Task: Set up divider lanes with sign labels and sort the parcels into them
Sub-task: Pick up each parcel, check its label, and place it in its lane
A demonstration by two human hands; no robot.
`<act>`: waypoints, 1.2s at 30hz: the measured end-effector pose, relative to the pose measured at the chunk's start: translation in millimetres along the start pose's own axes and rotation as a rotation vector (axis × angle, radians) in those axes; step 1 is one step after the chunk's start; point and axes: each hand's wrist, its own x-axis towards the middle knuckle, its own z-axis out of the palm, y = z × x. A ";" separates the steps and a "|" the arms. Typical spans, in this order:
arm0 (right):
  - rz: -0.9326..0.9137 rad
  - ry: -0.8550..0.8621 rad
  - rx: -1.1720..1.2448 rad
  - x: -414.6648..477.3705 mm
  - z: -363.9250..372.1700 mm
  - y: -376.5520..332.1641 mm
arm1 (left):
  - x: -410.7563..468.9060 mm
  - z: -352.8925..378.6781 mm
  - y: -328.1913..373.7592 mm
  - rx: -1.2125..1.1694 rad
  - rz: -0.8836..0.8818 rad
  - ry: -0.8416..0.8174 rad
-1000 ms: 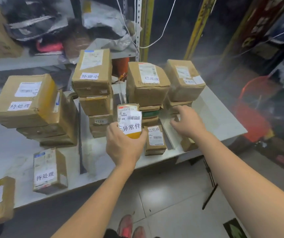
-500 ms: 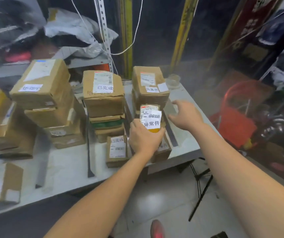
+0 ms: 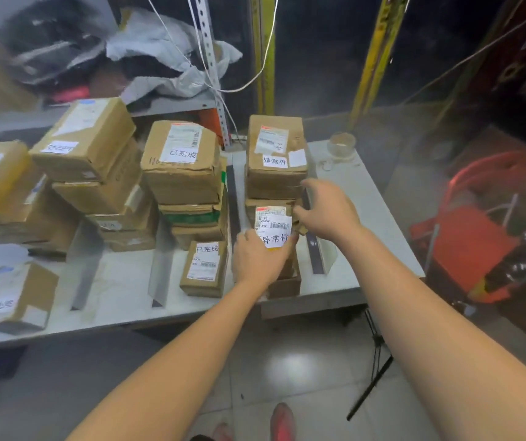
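Note:
My left hand (image 3: 260,261) grips a small brown parcel (image 3: 272,222) with a white 异常件 label, held over the rightmost lane of the white table (image 3: 366,198). My right hand (image 3: 326,210) touches the parcel's right edge, fingers curled at its corner. Behind stands a stack topped by a box (image 3: 276,151) with the same label. Left of it is the 已完成 stack (image 3: 182,163) with a small 已完成 parcel (image 3: 204,268) in front. Grey angled dividers (image 3: 159,268) (image 3: 315,253) (image 3: 85,265) separate the lanes.
More box stacks (image 3: 86,141) fill the left lanes, and a small labelled parcel (image 3: 16,297) lies near the front left edge. A tape roll (image 3: 341,144) sits at the table's back right. A red basket (image 3: 465,237) stands on the floor right of the table.
The view swung right. My left hand carried the labelled parcel from the middle lane into the rightmost lane, and my right hand came in to its right edge.

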 end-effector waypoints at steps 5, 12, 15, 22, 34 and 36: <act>-0.115 0.007 0.064 2.7 6.4 -59.6 | 6.7 -82.2 -35.3 0.031 0.177 -0.012; -0.385 -0.083 -0.007 -11.1 52.9 -193.1 | 4.8 -246.3 -174.2 0.399 0.137 0.103; -0.440 -0.130 -0.034 -25.5 82.6 -252.4 | -3.0 -304.9 -249.0 0.476 0.022 0.107; -0.466 -0.139 -0.067 -65.5 162.9 -380.4 | -10.2 -428.2 -413.3 0.496 -0.110 0.192; -0.456 -0.179 -0.085 -68.8 272.0 -549.6 | 42.0 -540.6 -581.7 0.540 -0.145 0.186; -0.448 -0.187 -0.052 -57.9 297.4 -573.0 | 59.3 -551.3 -607.0 0.539 -0.181 0.165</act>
